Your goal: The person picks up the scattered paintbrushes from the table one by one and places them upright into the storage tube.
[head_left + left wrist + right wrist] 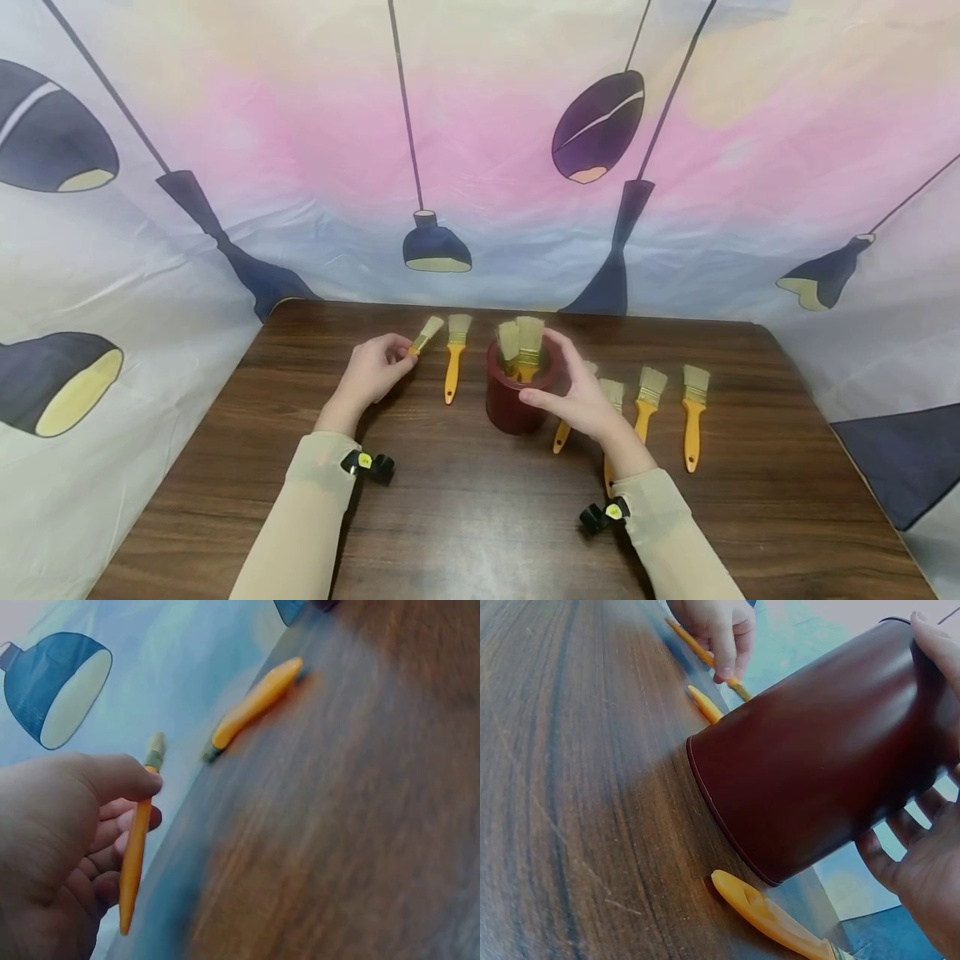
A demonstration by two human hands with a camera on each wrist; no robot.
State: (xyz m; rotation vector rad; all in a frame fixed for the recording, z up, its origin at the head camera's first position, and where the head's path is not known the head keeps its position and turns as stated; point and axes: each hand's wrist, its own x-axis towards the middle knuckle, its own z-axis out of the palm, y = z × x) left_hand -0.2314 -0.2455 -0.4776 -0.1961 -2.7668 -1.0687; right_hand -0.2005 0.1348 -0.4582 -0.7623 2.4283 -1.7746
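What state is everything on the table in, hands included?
Left hand: pinching a brush
Held brush: gripped on its handle near the bristle end
Right hand: curled round the cup
Cup: upright, brushes inside
Brushes in cup: at least two, bristles up
Brush left of cup: lying flat, unheld
Four brushes right of cup: lying down, unheld

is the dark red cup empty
No, at least two brushes stand bristles up in the dark red cup, which the right hand holds.
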